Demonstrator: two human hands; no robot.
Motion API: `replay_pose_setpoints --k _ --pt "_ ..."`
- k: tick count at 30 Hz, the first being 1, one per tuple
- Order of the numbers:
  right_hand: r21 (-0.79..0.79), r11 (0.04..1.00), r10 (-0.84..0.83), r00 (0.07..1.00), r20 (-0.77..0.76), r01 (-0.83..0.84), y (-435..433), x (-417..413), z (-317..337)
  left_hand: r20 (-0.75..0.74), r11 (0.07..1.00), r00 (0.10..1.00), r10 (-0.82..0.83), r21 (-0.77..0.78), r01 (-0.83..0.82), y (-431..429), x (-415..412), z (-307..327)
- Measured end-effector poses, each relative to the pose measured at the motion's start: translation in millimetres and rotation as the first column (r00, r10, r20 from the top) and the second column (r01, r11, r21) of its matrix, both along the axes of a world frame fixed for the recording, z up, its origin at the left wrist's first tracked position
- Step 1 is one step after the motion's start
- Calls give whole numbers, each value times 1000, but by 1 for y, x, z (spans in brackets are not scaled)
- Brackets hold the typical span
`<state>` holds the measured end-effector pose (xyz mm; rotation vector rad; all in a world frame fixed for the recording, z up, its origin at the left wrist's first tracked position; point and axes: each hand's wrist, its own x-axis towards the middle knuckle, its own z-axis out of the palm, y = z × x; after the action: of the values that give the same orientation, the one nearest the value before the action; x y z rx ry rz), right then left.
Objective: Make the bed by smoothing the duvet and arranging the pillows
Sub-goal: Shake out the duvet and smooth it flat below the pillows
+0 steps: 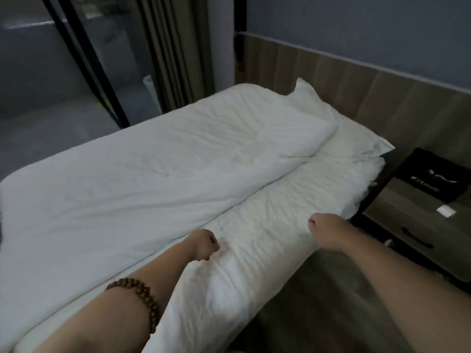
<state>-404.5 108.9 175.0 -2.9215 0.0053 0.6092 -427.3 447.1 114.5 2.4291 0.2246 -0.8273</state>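
A white duvet (158, 159) covers the bed, its thick upper layer folded back toward the far side. A wrinkled white strip of it (267, 225) runs along the near edge. My left hand (204, 244), with a bead bracelet on the forearm, grips a bunch of this near fabric. My right hand (323, 231) grips the same strip further toward the head of the bed, with creases running between the two fists. A white pillow (356, 138) lies flat against the wooden headboard (382, 98), partly under the duvet's top end.
A dark nightstand (420, 200) with a drawer and small items on top stands right of the bed head. Wooden floor (318, 314) runs along the near side. Curtains (173, 59) and a glass door (51, 72) are beyond the far side.
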Motion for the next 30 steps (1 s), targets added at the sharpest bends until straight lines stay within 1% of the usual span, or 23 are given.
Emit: replay_pose_setpoints --k 3,6,9,11,13,15,17,22,26,30 --pt "28 999 41 998 -47 -40 -23 73 10 -24 990 990 137 21 -137 -13 25 0" --pt "29 987 157 987 -37 -156 -23 143 7 3 964 964 264 15 -264 -22 54 -5" --pt "16 964 267 963 -33 -267 -16 203 -3 19 934 934 356 37 -356 -23 88 -22" --pt "-15 932 362 931 -32 -363 -14 247 -11 -12 901 901 433 17 -433 -27 122 -42" --pt "-39 904 424 905 -43 -425 -15 294 -15 -49 876 875 482 8 -482 -37 165 -57" --pt "-85 867 483 870 -96 -491 -21 337 -16 -81 871 867 491 17 -491 -51 207 -65" --pt "-127 826 535 834 -135 -550 -28 383 -13 -86 888 884 459 40 -458 -65 251 -64" --pt "-182 809 532 828 -177 -559 -34 492 -2 -63 904 903 426 69 -422 -89 351 -56" --pt "-239 717 617 756 -218 -654 -31 577 -11 9 887 896 443 141 -440 -95 420 -52" --pt "-305 587 722 655 -222 -750 -20 678 -42 -11 862 898 440 287 -418 -92 483 -62"
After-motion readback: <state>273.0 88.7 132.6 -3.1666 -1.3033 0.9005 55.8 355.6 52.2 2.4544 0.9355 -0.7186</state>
